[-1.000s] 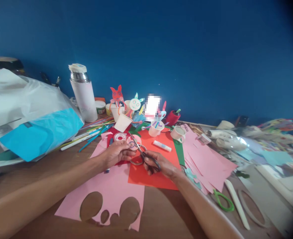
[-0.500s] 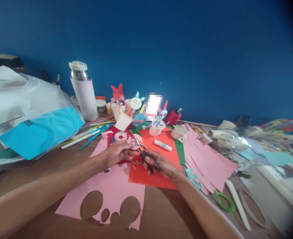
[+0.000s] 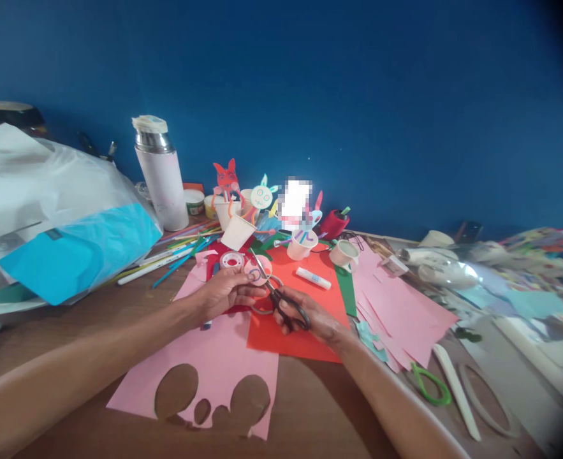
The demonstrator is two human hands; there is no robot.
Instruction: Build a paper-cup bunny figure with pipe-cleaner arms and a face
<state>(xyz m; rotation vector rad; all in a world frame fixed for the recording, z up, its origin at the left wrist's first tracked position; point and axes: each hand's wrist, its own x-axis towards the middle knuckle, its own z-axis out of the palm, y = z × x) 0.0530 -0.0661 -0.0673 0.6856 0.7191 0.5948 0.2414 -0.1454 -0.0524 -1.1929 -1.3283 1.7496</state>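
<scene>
My left hand pinches a small pink paper piece that has a drawn ring on it. My right hand is wrapped round the black handles of a pair of scissors, whose blades point up and left beside the pink piece. Under my hands lie an orange-red sheet and a pink sheet with round holes cut in it. A white tape roll sits just beyond my left hand, and a glue stick rests on the orange-red sheet.
Paper cups with paper animal figures stand at the back, near a white flask. A mug and pink sheets are at the right. A plastic bag with blue paper fills the left. Green scissor handles lie front right.
The pink piece and the scissor blades have shifted very slightly. Both hands keep their hold in nearly the same place.
</scene>
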